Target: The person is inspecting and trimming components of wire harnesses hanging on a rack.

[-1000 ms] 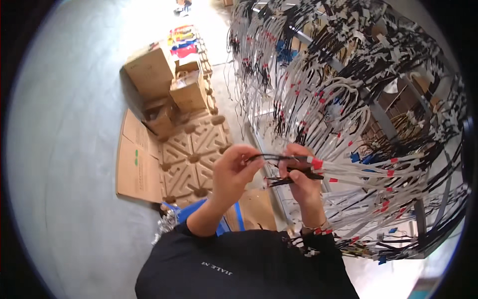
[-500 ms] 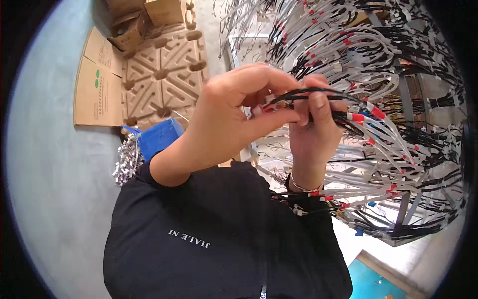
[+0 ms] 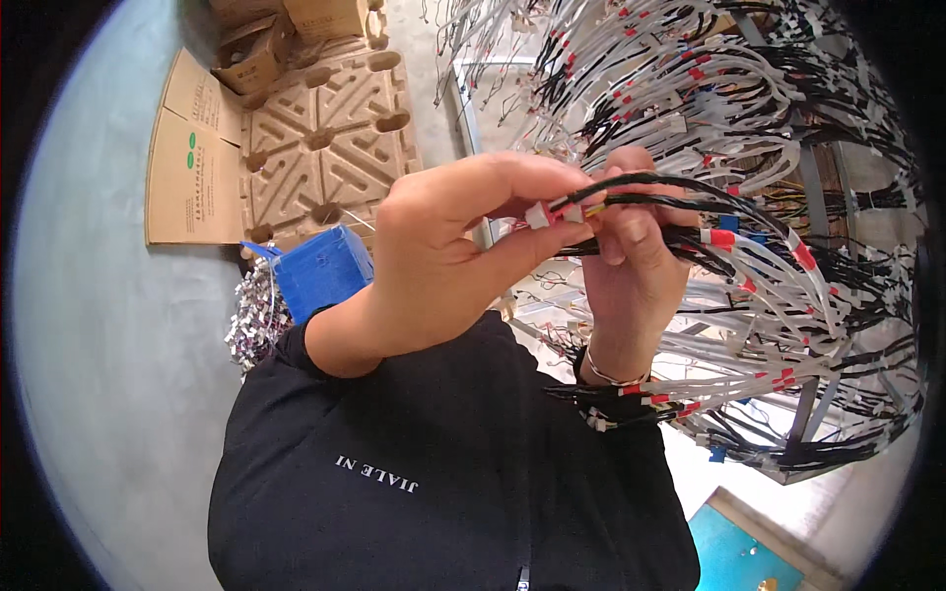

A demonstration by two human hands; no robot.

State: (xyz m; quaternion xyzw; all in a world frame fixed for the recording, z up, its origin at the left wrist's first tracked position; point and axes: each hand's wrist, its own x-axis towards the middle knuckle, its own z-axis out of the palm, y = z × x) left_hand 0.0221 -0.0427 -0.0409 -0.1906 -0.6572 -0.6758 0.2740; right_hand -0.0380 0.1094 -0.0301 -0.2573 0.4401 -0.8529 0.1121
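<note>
L hand [image 3: 429, 236] comes in from lower left, palm side toward R hand; its grip is clamped on the white connectors [image 3: 539, 216], thumb below & index finger above. Connectors sit btwn the two hands, ends pointing left, w/ short red & yellow wires at their backs. R hand [image 3: 636, 261] is upright just beside it, its grip closed around the black cables [image 3: 680, 197], thumb laid across the bundle; fingers partly hidden behind cables, so exact hold of each strand can't be told. Black cables arc right from the hands, w/ red tags [image 3: 722, 238] where white sleeving starts, & run into the big mass of black/white wiring on the metal frame [image 3: 811, 187]. Bracelet [image 3: 613, 378] on R wrist. Another tagged bundle lies by the R sleeve, w/ small white connector ends [image 3: 597, 422].

Left side: blue box [image 3: 325, 274] near L forearm, pile of small connectors [image 3: 254, 320] next to it. Beyond, a molded brown pallet [image 3: 320, 138] w/ a cardboard sheet [image 3: 187, 163] along its left edge & open carton [image 3: 252, 57] at far end. Teal surface [image 3: 744, 552] at lower right.
</note>
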